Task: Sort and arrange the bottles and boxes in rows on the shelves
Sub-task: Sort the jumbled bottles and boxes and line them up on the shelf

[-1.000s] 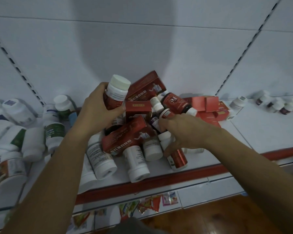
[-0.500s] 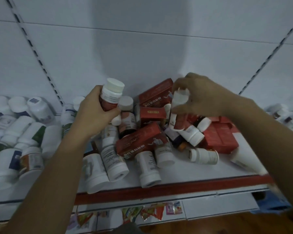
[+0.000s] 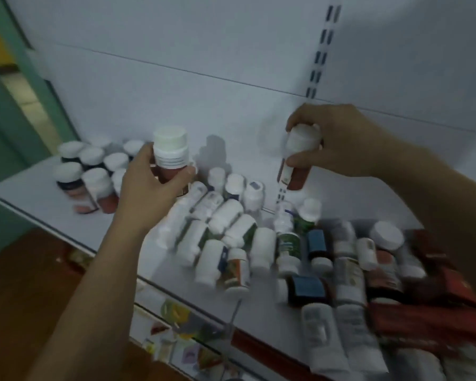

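Two white-capped bottles are held above the shelf [image 3: 30,196], one in each hand.

The step is judged to be placement: each bottle is best lowered upright beside the cluster of standing bottles [image 3: 88,171] at the shelf's left end, label faced outward, base settled before the grip is eased, so that neighbours are not toppled. The brown-red bottle [image 3: 171,160] is grasped below its cap by the left hand [image 3: 151,193], fingers curled round it, just right of that cluster. A slimmer bottle [image 3: 294,174] is clasped at its cap end by the right hand [image 3: 341,141], hung tilted over the pile of lying bottles [image 3: 226,229]. Both forearms are stretched forward. Red boxes [image 3: 423,325] are heaped at the right.
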The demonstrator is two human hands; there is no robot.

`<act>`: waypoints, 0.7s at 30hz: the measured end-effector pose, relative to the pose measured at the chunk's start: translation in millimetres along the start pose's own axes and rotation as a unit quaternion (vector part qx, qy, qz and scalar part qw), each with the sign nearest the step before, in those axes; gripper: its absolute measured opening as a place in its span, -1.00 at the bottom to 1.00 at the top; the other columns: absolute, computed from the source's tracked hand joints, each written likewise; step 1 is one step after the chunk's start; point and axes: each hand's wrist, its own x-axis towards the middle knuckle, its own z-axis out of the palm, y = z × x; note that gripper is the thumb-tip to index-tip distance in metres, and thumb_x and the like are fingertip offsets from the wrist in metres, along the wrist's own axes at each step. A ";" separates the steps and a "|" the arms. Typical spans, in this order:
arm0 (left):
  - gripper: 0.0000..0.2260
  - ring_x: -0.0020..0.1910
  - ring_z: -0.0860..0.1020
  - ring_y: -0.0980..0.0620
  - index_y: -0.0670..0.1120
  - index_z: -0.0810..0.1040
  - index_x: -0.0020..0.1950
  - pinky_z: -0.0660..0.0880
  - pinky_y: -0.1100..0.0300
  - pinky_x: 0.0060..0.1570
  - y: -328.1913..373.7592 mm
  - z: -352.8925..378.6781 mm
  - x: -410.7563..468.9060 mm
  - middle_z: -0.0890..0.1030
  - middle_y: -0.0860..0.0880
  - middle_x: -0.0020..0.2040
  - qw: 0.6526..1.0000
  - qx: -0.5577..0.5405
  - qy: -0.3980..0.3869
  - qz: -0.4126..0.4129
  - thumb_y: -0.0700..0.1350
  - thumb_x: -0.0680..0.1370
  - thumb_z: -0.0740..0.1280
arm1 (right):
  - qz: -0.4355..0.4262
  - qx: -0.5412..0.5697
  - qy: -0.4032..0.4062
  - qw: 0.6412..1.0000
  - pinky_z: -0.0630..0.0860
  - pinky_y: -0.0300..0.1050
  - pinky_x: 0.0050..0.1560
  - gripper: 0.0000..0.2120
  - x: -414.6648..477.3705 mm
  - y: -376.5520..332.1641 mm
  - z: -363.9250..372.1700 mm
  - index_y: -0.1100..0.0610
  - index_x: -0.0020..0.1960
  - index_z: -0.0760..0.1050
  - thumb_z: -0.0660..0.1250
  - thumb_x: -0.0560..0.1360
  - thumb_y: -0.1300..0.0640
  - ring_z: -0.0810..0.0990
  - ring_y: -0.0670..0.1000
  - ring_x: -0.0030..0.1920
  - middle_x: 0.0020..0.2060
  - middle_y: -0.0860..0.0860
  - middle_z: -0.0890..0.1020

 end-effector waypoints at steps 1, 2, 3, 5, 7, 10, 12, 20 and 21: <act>-0.62 -0.05 0.58 0.33 0.06 0.51 0.21 0.59 0.13 0.01 -7.8 -18.8 6.2 0.63 0.20 0.05 1.000 0.009 0.024 -0.001 0.00 0.46 0.55 | -0.019 0.016 -0.005 1.000 0.53 0.01 0.01 -0.52 20.3 -14.6 10.3 -0.01 0.16 0.53 0.57 0.33 -0.14 0.51 0.03 -0.15 -0.05 -0.02 0.58; -0.62 -0.05 0.58 0.34 0.07 0.51 0.22 0.60 0.05 0.04 -14.6 -36.1 10.5 0.62 0.20 0.05 0.999 0.013 0.044 -0.005 -0.01 0.47 0.55 | -0.035 0.034 -0.011 0.999 0.53 0.02 0.01 -0.54 39.8 -29.1 21.2 -0.03 0.16 0.53 0.58 0.35 -0.12 0.53 0.05 -0.11 -0.04 -0.01 0.59; -0.62 -0.05 0.57 0.36 0.07 0.51 0.23 0.60 -0.02 0.05 -23.6 -52.7 14.6 0.62 0.20 0.05 0.998 0.015 0.059 -0.014 -0.03 0.48 0.55 | -0.050 0.048 -0.019 0.997 0.53 0.00 0.02 -0.56 57.0 -43.4 31.5 -0.05 0.16 0.52 0.57 0.36 -0.11 0.55 0.05 -0.07 -0.03 -0.02 0.60; -0.55 0.02 0.58 0.28 0.06 0.49 0.30 0.60 -0.09 0.09 -40.8 -82.1 20.9 0.62 0.17 0.09 0.997 0.027 0.071 -0.027 -0.04 0.47 0.56 | -0.081 0.067 -0.038 0.994 0.50 -0.11 0.02 -0.58 89.1 -69.7 53.1 -0.04 0.18 0.52 0.55 0.40 -0.09 0.57 -0.06 -0.02 0.00 -0.07 0.60; -0.41 0.13 0.58 0.09 0.09 0.43 0.39 0.57 -0.09 0.15 -61.6 -109.3 26.9 0.60 0.14 0.20 0.997 0.052 0.047 -0.040 0.01 0.43 0.57 | -0.110 0.077 -0.062 0.989 0.41 -0.35 -0.05 -0.61 116.1 -95.4 74.8 -0.03 0.21 0.52 0.53 0.44 -0.08 0.52 -0.31 -0.09 0.02 -0.10 0.58; -0.36 0.19 0.55 0.08 0.18 0.38 0.40 0.56 -0.05 0.16 -91.4 -145.3 32.3 0.56 0.23 0.24 0.993 0.096 -0.050 -0.044 0.04 0.38 0.54 | -0.141 0.074 -0.132 0.978 0.32 -0.51 -0.16 -0.63 144.9 -130.7 108.7 -0.05 0.23 0.52 0.49 0.48 -0.08 0.46 -0.43 -0.15 0.06 -0.09 0.58; -0.38 0.18 0.55 0.15 0.20 0.40 0.36 0.58 -0.04 0.15 -108.5 -160.8 33.2 0.56 0.26 0.22 0.985 0.115 -0.118 -0.056 -0.02 0.40 0.59 | -0.162 0.077 -0.183 0.967 0.35 -0.48 -0.15 -0.65 156.4 -152.0 131.4 -0.04 0.23 0.53 0.49 0.49 -0.05 0.48 -0.38 -0.15 0.01 -0.09 0.60; -0.38 0.15 0.50 0.01 0.10 0.43 0.28 0.52 0.00 0.13 -153.2 -151.9 35.4 0.53 0.05 0.21 0.977 0.200 -0.069 -0.036 -0.07 0.32 0.64 | -0.213 -0.045 -0.249 0.944 0.54 0.06 -0.08 -0.60 178.3 -193.8 196.9 -0.12 0.10 0.49 0.52 0.34 -0.13 0.50 -0.02 -0.13 -0.12 -0.14 0.51; -0.35 0.16 0.50 -0.02 0.09 0.41 0.31 0.53 -0.04 0.13 -153.8 -152.6 36.1 0.51 0.03 0.24 0.973 0.219 -0.066 -0.034 -0.06 0.31 0.65 | -0.207 -0.049 -0.255 0.943 0.55 0.10 -0.11 -0.60 178.9 -194.2 199.5 -0.12 0.08 0.48 0.52 0.31 -0.12 0.51 -0.01 -0.15 -0.14 -0.12 0.51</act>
